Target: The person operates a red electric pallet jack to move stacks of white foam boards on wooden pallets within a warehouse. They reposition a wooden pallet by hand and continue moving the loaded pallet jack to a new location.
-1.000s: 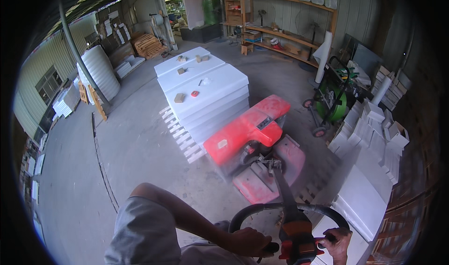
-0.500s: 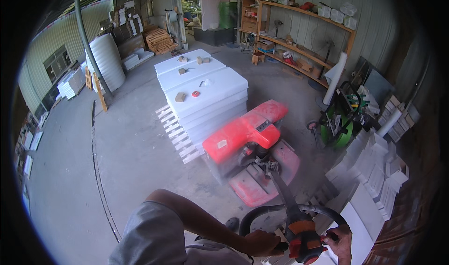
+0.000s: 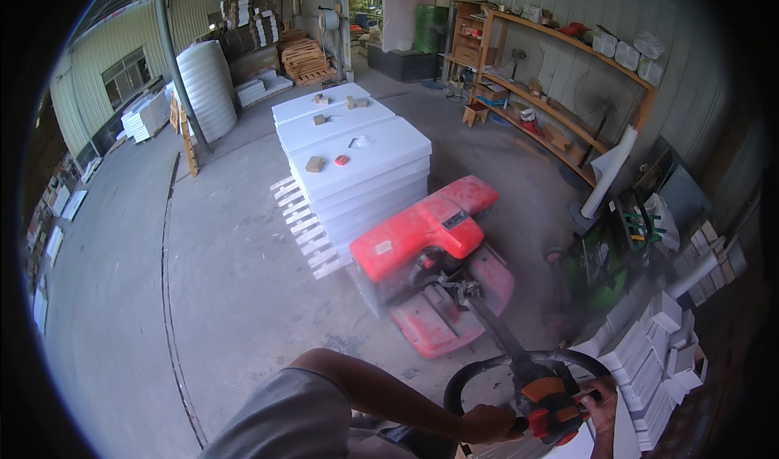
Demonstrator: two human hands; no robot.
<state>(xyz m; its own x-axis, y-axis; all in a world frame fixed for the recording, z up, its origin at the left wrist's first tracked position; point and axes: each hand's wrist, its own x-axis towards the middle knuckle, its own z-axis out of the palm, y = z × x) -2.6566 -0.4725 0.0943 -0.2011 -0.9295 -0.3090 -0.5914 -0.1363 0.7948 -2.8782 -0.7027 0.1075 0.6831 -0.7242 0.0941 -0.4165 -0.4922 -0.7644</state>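
Gripping the black loop handle (image 3: 527, 366) at 5 o'clock, the left hand (image 3: 487, 423) is curled shut around its lower bar and the right hand (image 3: 599, 394) closed on the other side by the orange control head. The red pallet truck (image 3: 430, 240) sits under the white slab stack (image 3: 357, 167) at centre — forks look fully in, load engaged. Hauling it across the concrete floor (image 3: 211, 280) seems to remain — the pallet stands mid-floor.

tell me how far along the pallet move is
Done: the red pallet truck is butted against the loaded white pallet, stacked white panels on top. In hand: left hand and right hand both grip the loop handle. Left: the load sits mid-floor, not against any stack or shelf; whether it is lifted can't be told.
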